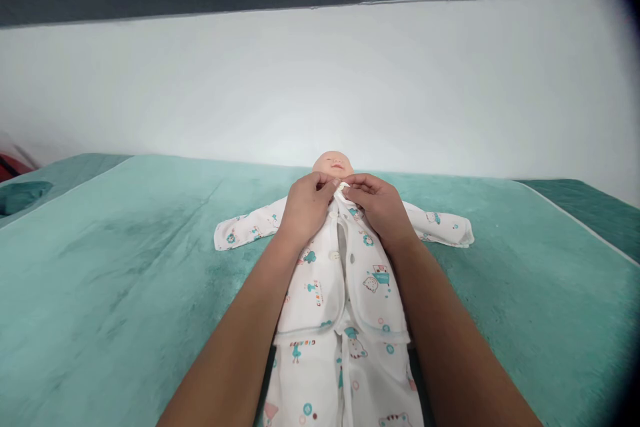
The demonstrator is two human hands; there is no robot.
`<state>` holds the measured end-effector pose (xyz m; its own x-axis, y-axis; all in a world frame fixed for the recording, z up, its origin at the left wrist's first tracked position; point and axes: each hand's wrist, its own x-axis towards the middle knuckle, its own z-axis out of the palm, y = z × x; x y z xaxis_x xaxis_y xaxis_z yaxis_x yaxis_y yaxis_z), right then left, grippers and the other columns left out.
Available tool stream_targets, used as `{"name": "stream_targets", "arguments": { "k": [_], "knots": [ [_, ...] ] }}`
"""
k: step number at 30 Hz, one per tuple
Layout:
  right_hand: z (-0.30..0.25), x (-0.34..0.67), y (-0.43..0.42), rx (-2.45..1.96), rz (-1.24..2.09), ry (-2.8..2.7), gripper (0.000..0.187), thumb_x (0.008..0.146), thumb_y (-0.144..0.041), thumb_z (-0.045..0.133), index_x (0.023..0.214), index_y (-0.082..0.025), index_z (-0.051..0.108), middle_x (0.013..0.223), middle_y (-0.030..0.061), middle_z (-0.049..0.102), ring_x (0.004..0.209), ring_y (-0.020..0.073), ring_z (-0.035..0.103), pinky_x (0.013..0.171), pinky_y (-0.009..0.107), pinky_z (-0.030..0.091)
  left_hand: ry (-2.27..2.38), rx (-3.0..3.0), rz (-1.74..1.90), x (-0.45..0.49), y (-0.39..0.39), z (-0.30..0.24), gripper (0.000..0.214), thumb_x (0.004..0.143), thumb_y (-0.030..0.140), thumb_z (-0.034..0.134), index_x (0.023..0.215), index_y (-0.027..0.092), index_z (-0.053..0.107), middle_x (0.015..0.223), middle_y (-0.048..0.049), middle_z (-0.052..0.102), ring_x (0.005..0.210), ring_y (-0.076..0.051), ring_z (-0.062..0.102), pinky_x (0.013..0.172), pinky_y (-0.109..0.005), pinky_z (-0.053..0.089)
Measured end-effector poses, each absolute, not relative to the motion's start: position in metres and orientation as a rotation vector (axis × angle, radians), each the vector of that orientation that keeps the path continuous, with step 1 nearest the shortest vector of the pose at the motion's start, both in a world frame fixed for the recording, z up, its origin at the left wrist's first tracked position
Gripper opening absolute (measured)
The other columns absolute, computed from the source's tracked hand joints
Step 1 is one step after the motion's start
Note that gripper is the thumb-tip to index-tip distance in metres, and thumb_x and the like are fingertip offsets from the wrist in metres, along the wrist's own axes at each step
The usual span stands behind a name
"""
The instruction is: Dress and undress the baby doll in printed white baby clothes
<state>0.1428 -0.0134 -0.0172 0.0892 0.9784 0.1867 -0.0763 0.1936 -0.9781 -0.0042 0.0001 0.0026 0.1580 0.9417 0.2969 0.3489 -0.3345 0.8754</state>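
Far left, a dark cushion (20, 197) sits at the edge of the teal mat (125, 267). Centre of the mat, the doll (334, 163) lies flat on its back, arms out wide, so the front of its printed top (320, 287) faces up within reach of both hands. The left hand (306, 205) rests on the chest, thumb and forefinger pinching one edge of the collar (343, 188) just under the chin. The right hand (379, 205) mirrors it, fingertips pinching the other edge, the remaining fingers curled in. The two pinches touch at the neck, holding the edges together there. Below them the front gapes a little, a button (334, 255) showing. A white wall (320, 80) stands behind.
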Motion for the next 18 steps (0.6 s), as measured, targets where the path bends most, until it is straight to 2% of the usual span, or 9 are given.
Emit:
{"name": "stream_targets", "arguments": {
  "k": [5,13,18],
  "knots": [
    [-0.0170,0.1424,-0.0119,-1.025,1.044,-1.125,0.019,0.070,-0.024,0.070,0.089,-0.020,0.069,0.069,-0.0038,0.059,0.061,0.0099,0.048,0.059,0.025,0.038,1.251,1.836,1.061,-0.0037,-0.0004,0.0052,0.028,0.090,0.041,0.051,0.077,0.018,0.062,0.071,0.0002,0.061,0.065,-0.014,0.051,0.062,-0.027,0.037],
    [-0.0175,0.1415,-0.0115,-1.050,1.027,-1.143,0.022,0.072,-0.028,0.070,0.092,-0.022,0.066,0.068,-0.0030,0.062,0.058,0.0108,0.048,0.056,0.026,0.036,1.244,1.844,1.036,-0.0062,0.0018,0.0058,0.030,0.091,0.042,0.049,0.075,0.019,0.059,0.071,0.0003,0.058,0.063,-0.013,0.048,0.061,-0.027,0.036],
    [-0.0212,0.1424,-0.0106,-1.029,1.001,-1.166,0.021,0.073,-0.029,0.070,0.092,-0.023,0.066,0.081,-0.0007,0.066,0.060,0.0110,0.049,0.057,0.026,0.037,1.234,1.796,1.090,-0.0062,0.0020,0.0046,0.028,0.089,0.042,0.052,0.077,0.018,0.061,0.075,-0.0004,0.062,0.066,-0.013,0.051,0.064,-0.027,0.038]
  ]
}}
